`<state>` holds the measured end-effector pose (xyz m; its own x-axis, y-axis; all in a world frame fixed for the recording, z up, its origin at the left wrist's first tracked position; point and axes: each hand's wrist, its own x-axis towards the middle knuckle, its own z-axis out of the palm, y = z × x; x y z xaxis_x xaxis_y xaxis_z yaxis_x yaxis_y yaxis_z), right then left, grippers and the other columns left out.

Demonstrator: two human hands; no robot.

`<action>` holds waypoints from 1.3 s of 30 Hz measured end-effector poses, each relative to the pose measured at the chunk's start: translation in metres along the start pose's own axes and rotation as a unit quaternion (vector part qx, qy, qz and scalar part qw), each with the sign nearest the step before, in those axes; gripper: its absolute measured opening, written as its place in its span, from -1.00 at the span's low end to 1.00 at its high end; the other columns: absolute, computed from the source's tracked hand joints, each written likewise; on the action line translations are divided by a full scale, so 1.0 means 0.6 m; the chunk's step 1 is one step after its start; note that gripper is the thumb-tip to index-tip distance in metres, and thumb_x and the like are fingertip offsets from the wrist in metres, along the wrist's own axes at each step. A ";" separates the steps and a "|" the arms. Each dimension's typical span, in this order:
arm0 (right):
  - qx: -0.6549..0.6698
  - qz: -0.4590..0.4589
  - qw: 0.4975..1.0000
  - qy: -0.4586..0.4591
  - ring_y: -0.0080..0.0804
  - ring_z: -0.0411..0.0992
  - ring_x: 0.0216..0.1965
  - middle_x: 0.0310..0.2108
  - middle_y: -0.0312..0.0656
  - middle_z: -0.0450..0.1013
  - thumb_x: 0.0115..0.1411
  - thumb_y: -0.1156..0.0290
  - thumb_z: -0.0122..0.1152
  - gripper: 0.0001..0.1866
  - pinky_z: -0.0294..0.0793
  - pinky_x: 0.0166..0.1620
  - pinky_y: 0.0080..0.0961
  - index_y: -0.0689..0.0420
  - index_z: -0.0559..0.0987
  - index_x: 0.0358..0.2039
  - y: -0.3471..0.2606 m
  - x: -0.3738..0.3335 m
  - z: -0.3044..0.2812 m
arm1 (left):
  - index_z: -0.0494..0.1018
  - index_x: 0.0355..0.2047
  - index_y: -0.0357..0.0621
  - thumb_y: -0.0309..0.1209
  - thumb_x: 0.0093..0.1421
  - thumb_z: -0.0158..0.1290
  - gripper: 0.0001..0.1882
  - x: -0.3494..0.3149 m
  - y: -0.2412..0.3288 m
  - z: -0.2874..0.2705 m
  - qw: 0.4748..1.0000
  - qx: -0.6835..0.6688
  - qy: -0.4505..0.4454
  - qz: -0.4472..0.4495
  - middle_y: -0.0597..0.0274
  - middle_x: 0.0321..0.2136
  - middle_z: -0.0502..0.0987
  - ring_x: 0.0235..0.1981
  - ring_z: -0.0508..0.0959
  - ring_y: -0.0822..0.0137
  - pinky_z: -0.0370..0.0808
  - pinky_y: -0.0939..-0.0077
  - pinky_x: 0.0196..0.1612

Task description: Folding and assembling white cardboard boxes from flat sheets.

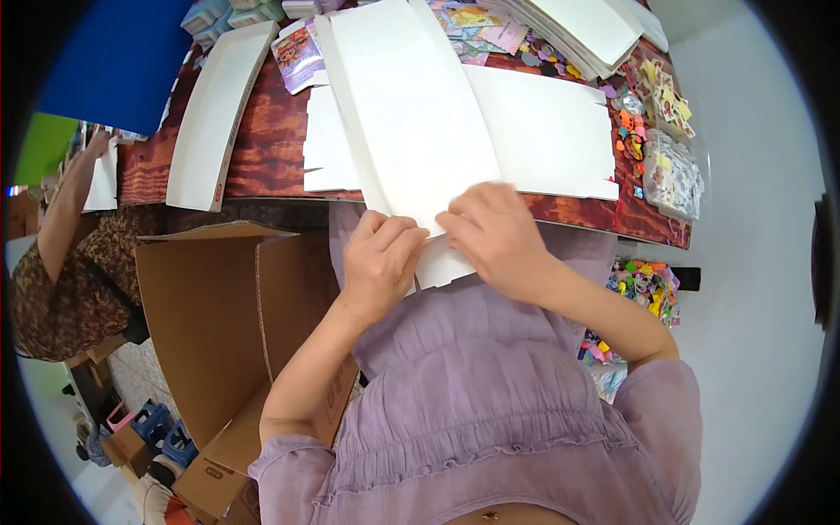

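fingers (395, 234) of left hand (374, 267) and right hand (500, 241), curled closed, grip a white cardboard tray (416, 105) beside a purple printed packet (298, 58).

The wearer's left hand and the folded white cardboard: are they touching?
Touching. In the head view, the left hand grasps the near end of the folded white cardboard.

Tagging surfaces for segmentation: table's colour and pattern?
Table: red-brown with darker wavy streaks, like wood grain; shows in the head view.
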<state>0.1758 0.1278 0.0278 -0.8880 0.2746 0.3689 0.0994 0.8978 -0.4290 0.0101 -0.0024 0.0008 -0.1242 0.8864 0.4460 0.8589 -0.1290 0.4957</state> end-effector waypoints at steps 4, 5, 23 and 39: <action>0.006 0.016 0.994 -0.111 -0.17 0.36 -0.23 -0.31 -0.16 0.37 -0.01 0.56 0.13 -0.86 0.34 -0.09 -0.25 0.17 0.48 -0.37 0.019 -0.008 0.034 | 0.51 -0.39 -0.13 -0.56 0.02 0.18 -0.88 -0.005 0.020 0.007 0.998 0.044 -0.047 -0.027 0.25 -0.41 0.47 -0.40 0.44 0.18 0.44 0.35 -0.36; 0.009 0.003 0.996 -0.084 -0.16 0.34 -0.26 -0.34 -0.15 0.34 -0.03 0.56 0.12 -0.86 0.33 -0.11 -0.26 0.17 0.46 -0.39 0.018 -0.007 0.037 | 0.51 -0.39 -0.13 -0.56 0.02 0.18 -0.88 -0.003 0.023 0.003 0.998 0.044 -0.048 -0.026 0.25 -0.41 0.47 -0.40 0.44 0.18 0.44 0.35 -0.36; -0.047 0.028 0.964 -0.261 -0.21 0.40 -0.23 -0.45 -0.18 0.36 -0.05 0.66 0.10 -0.85 0.20 0.22 -0.07 0.16 0.49 -0.43 0.047 0.010 -0.004 | 0.54 -0.33 -0.17 -0.61 0.12 0.13 -0.89 0.007 0.038 -0.018 0.976 -0.040 -0.142 -0.161 0.15 -0.33 0.44 -0.23 0.44 0.09 0.39 0.23 -0.15; -0.064 0.054 0.973 -0.217 -0.26 0.36 -0.16 -0.44 -0.28 0.35 -0.08 0.70 0.15 -0.83 0.08 0.31 0.03 0.08 0.50 -0.55 0.054 -0.007 -0.019 | 0.50 -0.44 -0.21 -0.50 0.02 0.26 -0.86 -0.006 0.043 0.007 0.983 -0.034 -0.092 -0.152 0.11 -0.17 0.41 -0.05 0.37 0.05 0.25 0.17 0.05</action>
<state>0.1878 0.1596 0.0218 -0.9725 0.2231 -0.0673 0.2327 0.9151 -0.3292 0.0346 -0.0072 0.0086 -0.2725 0.9534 0.1294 0.7603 0.1310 0.6363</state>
